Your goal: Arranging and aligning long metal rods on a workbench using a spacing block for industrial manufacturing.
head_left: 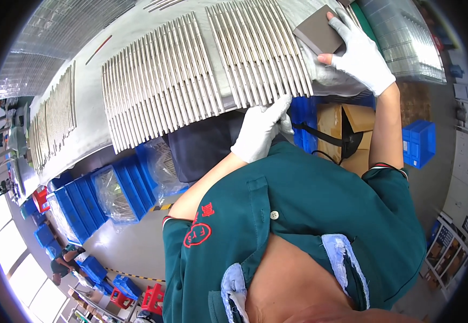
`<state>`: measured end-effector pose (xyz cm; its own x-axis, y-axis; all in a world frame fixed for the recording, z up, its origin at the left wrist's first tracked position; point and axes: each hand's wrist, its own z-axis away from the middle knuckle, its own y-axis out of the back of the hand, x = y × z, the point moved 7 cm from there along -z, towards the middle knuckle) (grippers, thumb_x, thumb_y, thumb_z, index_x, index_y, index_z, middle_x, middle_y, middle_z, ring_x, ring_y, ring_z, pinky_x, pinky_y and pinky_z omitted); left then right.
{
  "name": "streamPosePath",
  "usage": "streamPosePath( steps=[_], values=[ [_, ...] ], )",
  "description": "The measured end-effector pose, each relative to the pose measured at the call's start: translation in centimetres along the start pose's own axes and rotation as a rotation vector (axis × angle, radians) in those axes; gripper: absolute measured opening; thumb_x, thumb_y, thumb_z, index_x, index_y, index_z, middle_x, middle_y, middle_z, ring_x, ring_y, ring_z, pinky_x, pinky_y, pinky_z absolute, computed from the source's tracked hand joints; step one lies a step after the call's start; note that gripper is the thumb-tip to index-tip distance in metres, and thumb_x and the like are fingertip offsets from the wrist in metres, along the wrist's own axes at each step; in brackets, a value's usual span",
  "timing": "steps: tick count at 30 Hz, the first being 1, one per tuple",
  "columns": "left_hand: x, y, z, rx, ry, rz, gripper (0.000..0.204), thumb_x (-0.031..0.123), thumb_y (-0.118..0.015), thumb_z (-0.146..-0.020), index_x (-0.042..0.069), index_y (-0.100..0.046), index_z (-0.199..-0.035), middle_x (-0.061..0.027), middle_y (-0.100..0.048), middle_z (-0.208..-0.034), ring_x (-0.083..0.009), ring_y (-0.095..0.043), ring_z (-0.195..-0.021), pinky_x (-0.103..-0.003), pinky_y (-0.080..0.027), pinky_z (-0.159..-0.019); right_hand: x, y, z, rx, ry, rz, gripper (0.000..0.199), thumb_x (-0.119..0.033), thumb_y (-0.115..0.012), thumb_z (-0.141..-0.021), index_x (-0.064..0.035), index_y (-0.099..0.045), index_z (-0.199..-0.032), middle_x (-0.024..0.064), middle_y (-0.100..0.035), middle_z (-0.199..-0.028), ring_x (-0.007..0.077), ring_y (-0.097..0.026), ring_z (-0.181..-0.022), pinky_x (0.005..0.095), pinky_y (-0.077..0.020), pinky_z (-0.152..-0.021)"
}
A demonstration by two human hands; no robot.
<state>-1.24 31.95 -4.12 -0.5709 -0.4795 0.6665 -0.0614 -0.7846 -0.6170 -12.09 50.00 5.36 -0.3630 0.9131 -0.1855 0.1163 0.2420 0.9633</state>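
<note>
Long thin silvery metal rods lie side by side on the pale tabletop [218, 64], in a wide left row [158, 81] and a narrower right row [258, 51]. My right hand [360, 62], in a white glove with bare thumb tip and one bare fingertip, grips a flat grey-brown block [317, 31] between thumb and fingers. The block sits at the right side of the narrower row. My left hand [258, 129], also gloved, is at the table's near edge by that row's near ends. Its fingers are curled together; whatever they hold is hidden.
More rods [53, 118] lie at the table's far left, with one loose reddish rod [98, 49] behind. Clear plastic-like stacks [406, 37] rise at the far right. Blue crates [78, 207] and an open cardboard box [331, 121] stand below the table's near edge. Another person [64, 264] is at lower left.
</note>
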Motion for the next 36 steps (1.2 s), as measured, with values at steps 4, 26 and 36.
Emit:
streamPosePath(
  steps=[4,26,36],
  values=[
    [-0.6,-0.3,0.5,-0.047,0.076,0.071,0.021,0.025,-0.057,-0.091,0.004,-0.053,-0.088,-0.0002,-0.050,-0.070,-0.0108,-0.051,-0.062,-0.027,-0.046,-0.060,-0.7,0.3,0.0,-0.007,0.026,0.122,0.079,-0.046,-0.071,-0.069,-0.0175,-0.042,-0.136,0.0187,-0.040,-0.137,0.0358,-0.043,-0.122,0.0388,-0.0365,-0.101],
    [-0.4,-2.0,2.2,-0.187,0.179,0.176,0.029,0.031,-0.054,-0.093,0.002,-0.056,-0.094,-0.0013,-0.054,-0.068,-0.0101,-0.052,-0.060,-0.024,-0.044,-0.058,-10.2,2.1,0.4,-0.279,0.688,-0.328,0.063,-0.049,-0.067,-0.069,-0.0258,-0.055,-0.126,0.0173,-0.034,-0.139,0.0380,-0.038,-0.122,0.0410,-0.0296,-0.104],
    [-0.8,-0.1,2.3,0.005,0.189,0.160,0.028,0.026,-0.055,-0.092,-0.001,-0.056,-0.099,-0.0049,-0.058,-0.074,-0.0103,-0.054,-0.063,-0.023,-0.045,-0.055,-12.2,2.2,0.4,-0.314,0.694,-0.265,0.065,-0.036,-0.074,-0.060,-0.0259,-0.058,-0.122,0.0190,-0.036,-0.137,0.0379,-0.042,-0.118,0.0413,-0.0351,-0.099]
  ],
)
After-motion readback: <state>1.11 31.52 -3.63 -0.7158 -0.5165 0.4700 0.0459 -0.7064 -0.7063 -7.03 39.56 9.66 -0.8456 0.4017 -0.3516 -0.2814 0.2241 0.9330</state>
